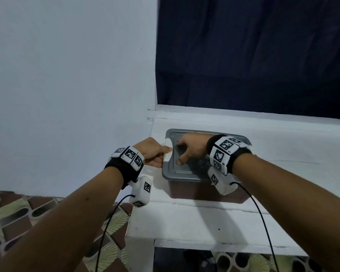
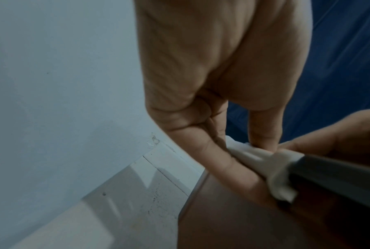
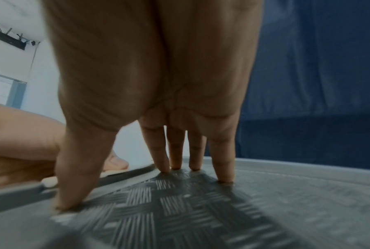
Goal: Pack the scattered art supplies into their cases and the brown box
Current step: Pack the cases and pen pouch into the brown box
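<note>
Grey lid point(image 1: 194, 173): closed on brown box point(image 1: 206, 193), pressed by right hand point(image 1: 190, 148), fingers point(image 3: 222, 168) straight.
Latch point(image 1: 168, 153): lid's left end, pinched by left hand point(image 1: 153, 152).

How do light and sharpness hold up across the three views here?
Head view: dim, bluish, fairly sharp, the brown box casting a shadow toward the camera. Left wrist view: soft, the white latch and left hand blurred. Right wrist view: the right hand close and out of focus, the grey lid smeared.
</note>
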